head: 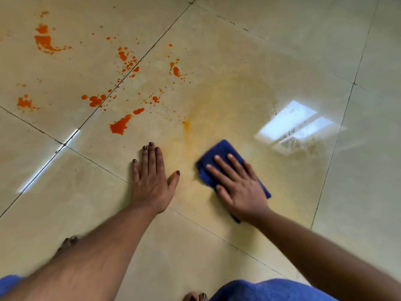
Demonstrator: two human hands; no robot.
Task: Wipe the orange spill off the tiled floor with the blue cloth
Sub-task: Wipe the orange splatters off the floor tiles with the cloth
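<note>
Orange spill (120, 126) lies in blots and droplets across the glossy beige tiled floor (282, 51), mostly in the upper left. A faint yellow-orange smear (227, 101) fans over the tile in the middle. The folded blue cloth (221, 149) lies flat on the floor at the smear's near edge. My right hand (237, 185) presses on the cloth with straight, spread fingers. My left hand (152, 177) rests flat on the bare tile to the cloth's left, fingers straight, just below the nearest orange blot.
Dark grout lines (334, 146) cross the floor. A bright window reflection (297, 124) shines right of the cloth. My toes (69, 241) show at the lower left and my other foot (196, 297) at the bottom edge, beside blue clothing (271, 290).
</note>
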